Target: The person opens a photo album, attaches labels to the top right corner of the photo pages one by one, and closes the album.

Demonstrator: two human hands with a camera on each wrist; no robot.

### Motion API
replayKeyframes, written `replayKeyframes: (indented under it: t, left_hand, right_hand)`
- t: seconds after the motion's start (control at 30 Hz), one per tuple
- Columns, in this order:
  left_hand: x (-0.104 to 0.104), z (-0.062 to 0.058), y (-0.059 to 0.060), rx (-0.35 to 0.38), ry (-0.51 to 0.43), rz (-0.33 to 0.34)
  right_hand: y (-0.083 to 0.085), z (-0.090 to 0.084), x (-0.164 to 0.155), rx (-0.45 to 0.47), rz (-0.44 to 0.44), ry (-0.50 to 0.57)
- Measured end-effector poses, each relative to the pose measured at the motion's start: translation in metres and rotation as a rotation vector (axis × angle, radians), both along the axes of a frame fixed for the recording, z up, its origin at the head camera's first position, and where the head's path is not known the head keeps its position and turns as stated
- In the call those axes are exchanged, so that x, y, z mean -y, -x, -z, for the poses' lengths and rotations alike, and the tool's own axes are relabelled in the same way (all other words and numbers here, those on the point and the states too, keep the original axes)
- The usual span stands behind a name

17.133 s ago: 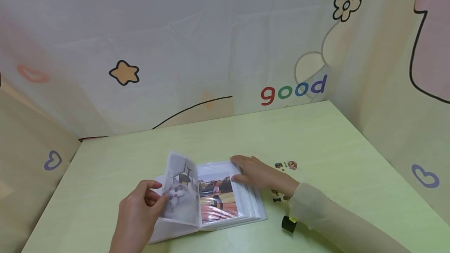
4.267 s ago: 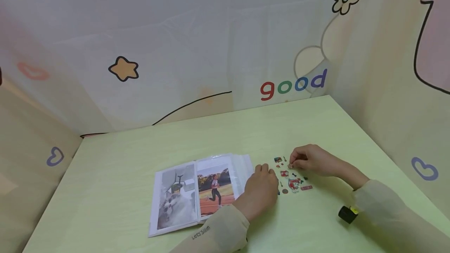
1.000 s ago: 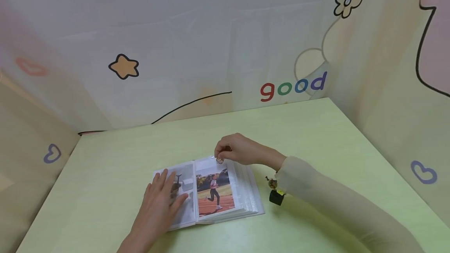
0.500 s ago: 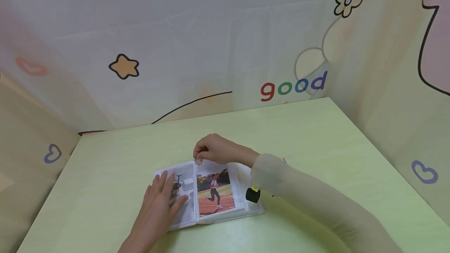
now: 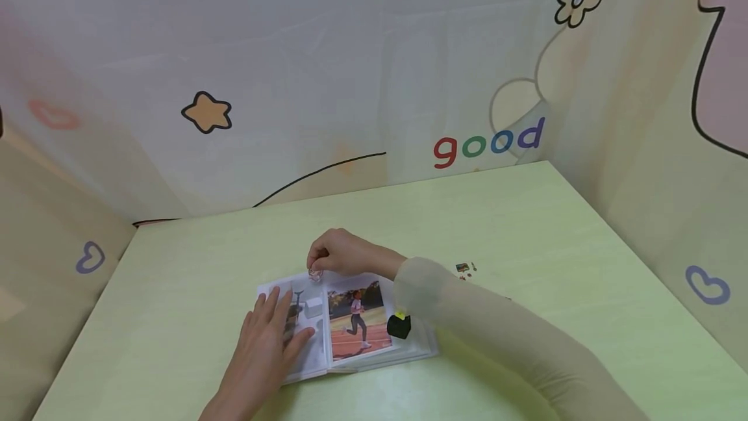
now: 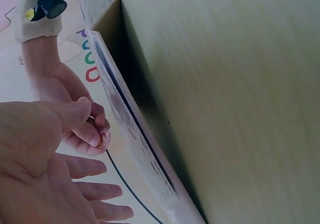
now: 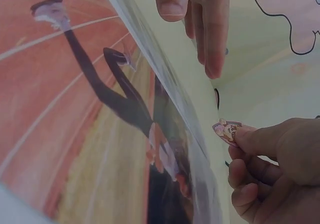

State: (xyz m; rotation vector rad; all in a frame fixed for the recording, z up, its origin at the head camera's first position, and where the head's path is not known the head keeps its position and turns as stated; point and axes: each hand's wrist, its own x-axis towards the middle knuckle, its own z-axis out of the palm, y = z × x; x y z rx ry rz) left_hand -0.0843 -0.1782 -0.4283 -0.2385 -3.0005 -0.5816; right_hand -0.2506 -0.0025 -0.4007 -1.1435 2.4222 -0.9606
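An open photo album (image 5: 350,336) lies on the green table (image 5: 526,226). Its left page shows a grey cat, its right page a runner on a red track (image 7: 100,108). My left hand (image 5: 265,340) rests flat on the cat page with fingers straight (image 6: 100,189). My right hand (image 5: 336,255) pinches a small sticker (image 5: 315,275) between thumb and forefinger, just above the top edge of the left page. The sticker (image 7: 227,130) shows close in the right wrist view, and as a pink speck (image 6: 103,140) in the left wrist view.
A sheet of small stickers (image 5: 464,269) lies on the table to the right of the album, partly hidden by my right sleeve. A black device with a yellow dot (image 5: 399,325) hangs at my right wrist. Printed cloth walls (image 5: 350,83) close in the table.
My right hand has carried the sticker leftward, from above the runner page to the top of the cat page. My left hand stays flat on the cat page.
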Motion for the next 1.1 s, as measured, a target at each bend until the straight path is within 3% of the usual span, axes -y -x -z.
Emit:
replayKeyframes:
  t: [0.7, 0.83, 1.1]
  left_hand:
    - [0.0, 0.003, 0.001, 0.022, 0.016, -0.012]
    - [-0.001, 0.004, -0.001, 0.027, 0.014, -0.009]
    - [-0.008, 0.005, 0.001, 0.112, 0.036, -0.035]
  right_hand:
    - [0.001, 0.011, 0.013, -0.006, -0.022, -0.068]
    - [0.001, 0.016, 0.015, -0.05, -0.03, -0.108]
    - [-0.01, 0.016, 0.019, -0.175, 0.0, -0.205]
